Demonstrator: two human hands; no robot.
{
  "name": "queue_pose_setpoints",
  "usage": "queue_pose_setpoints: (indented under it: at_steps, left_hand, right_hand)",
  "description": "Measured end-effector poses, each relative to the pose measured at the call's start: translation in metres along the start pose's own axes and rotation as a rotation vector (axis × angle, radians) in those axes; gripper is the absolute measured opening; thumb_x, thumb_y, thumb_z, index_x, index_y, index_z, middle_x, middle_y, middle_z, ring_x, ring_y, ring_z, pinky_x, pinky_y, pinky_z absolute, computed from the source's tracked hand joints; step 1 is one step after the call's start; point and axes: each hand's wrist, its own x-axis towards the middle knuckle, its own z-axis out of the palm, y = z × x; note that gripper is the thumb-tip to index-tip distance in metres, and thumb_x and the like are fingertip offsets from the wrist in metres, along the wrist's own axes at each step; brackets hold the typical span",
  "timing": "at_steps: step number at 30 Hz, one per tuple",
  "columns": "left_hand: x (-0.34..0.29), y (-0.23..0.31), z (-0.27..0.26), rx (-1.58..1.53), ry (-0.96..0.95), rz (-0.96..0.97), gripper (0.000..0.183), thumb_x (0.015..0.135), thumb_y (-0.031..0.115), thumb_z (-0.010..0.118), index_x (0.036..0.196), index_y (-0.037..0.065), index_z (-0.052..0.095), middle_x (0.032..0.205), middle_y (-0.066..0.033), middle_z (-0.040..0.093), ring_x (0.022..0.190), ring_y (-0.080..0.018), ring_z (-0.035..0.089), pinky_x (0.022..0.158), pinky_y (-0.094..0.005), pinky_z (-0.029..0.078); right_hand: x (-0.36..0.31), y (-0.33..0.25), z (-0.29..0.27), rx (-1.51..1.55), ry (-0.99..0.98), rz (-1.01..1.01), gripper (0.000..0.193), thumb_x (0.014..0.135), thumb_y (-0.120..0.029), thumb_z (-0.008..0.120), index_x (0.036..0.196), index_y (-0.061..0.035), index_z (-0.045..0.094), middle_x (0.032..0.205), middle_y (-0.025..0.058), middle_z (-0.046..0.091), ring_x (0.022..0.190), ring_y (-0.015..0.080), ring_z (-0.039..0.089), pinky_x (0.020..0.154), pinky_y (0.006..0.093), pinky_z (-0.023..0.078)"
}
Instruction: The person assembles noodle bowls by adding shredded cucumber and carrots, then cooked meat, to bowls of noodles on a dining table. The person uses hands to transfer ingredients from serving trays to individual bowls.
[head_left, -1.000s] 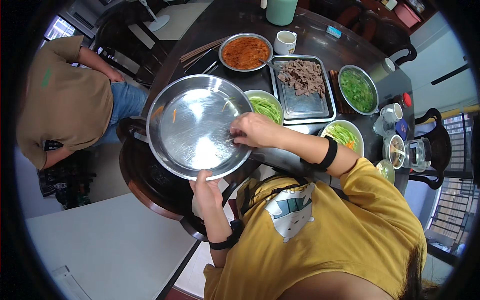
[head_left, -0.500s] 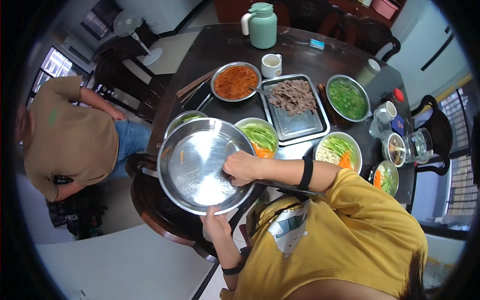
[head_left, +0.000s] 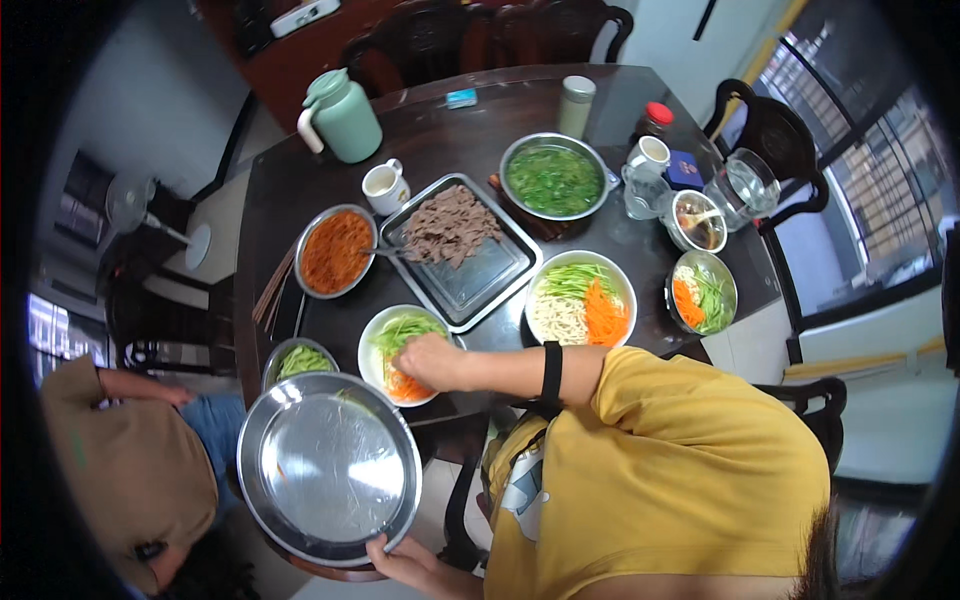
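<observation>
My left hand grips the near rim of a large, shiny metal basin, which is tilted and holds only a few shreds. My right hand is over a white bowl of shredded cucumber and carrot. Its fingers are curled closed at the carrot shreds, and whatever they hold is hidden. Behind the basin, partly covered by it, a small metal bowl contains green shreds. Right of my right forearm stands another white bowl with cucumber, carrot and pale strips.
A metal tray of sliced meat lies mid-table, between a bowl of red sauce and a pot of green soup. Farther back are a green jug and a mug. A person is at the left.
My right hand has left the basin's inside and gone to the white bowl. The basin, held by my left hand, sits lower and nearer. The view has turned right.
</observation>
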Motion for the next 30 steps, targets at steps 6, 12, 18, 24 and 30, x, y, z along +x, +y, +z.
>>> queue_pose_setpoints:
  at_steps: [6,12,18,24,30]
  left_hand:
    - [-0.021,0.031,0.055,-0.105,0.073,0.025,0.034,0.069,0.005,0.057,0.100,-0.010,0.059,0.095,-0.0215,0.062,0.080,-0.0310,0.061,0.075,-0.0401,0.051]
    - [-0.012,0.046,0.100,-0.136,-0.140,-0.019,0.038,0.071,0.005,0.056,0.106,-0.011,0.056,0.105,-0.0204,0.061,0.092,-0.0297,0.061,0.084,-0.0384,0.051]
    - [0.021,0.031,0.173,-0.163,-0.335,-0.163,0.040,0.072,0.002,0.057,0.110,-0.009,0.053,0.108,-0.0178,0.060,0.099,-0.0295,0.061,0.088,-0.0433,0.054]
    - [0.050,-0.016,0.270,-0.003,-0.542,-0.258,0.043,0.074,0.005,0.059,0.115,-0.003,0.052,0.117,-0.0142,0.055,0.110,-0.0282,0.054,0.099,-0.0458,0.046]
    - [0.088,-0.116,0.365,-0.046,-0.769,-0.517,0.041,0.082,0.003,0.058,0.121,-0.002,0.048,0.120,-0.0148,0.054,0.114,-0.0282,0.053,0.101,-0.0454,0.046]
  right_hand:
    - [-0.011,-0.005,-0.034,0.152,0.059,0.093,0.014,0.071,-0.011,0.064,0.077,0.0018,0.061,0.085,0.0181,0.063,0.078,0.0324,0.066,0.068,0.0399,0.053]
    - [-0.021,0.005,-0.036,0.573,0.207,0.201,0.030,0.074,-0.015,0.069,0.097,0.0005,0.059,0.089,0.0175,0.061,0.079,0.0351,0.064,0.070,0.0397,0.051]
    - [-0.023,0.015,-0.055,1.217,0.037,0.719,0.047,0.082,-0.029,0.072,0.118,-0.0026,0.058,0.093,0.0022,0.061,0.076,0.0131,0.060,0.064,0.0261,0.049]
    - [-0.088,0.056,-0.163,1.882,0.172,0.801,0.024,0.091,-0.025,0.064,0.108,-0.0069,0.065,0.089,-0.0044,0.061,0.070,0.0039,0.056,0.059,0.0161,0.048]
    - [-0.181,0.081,-0.221,1.918,0.516,0.737,0.023,0.094,-0.017,0.056,0.107,0.0012,0.061,0.090,0.0041,0.058,0.074,0.0099,0.052,0.063,0.0229,0.045]
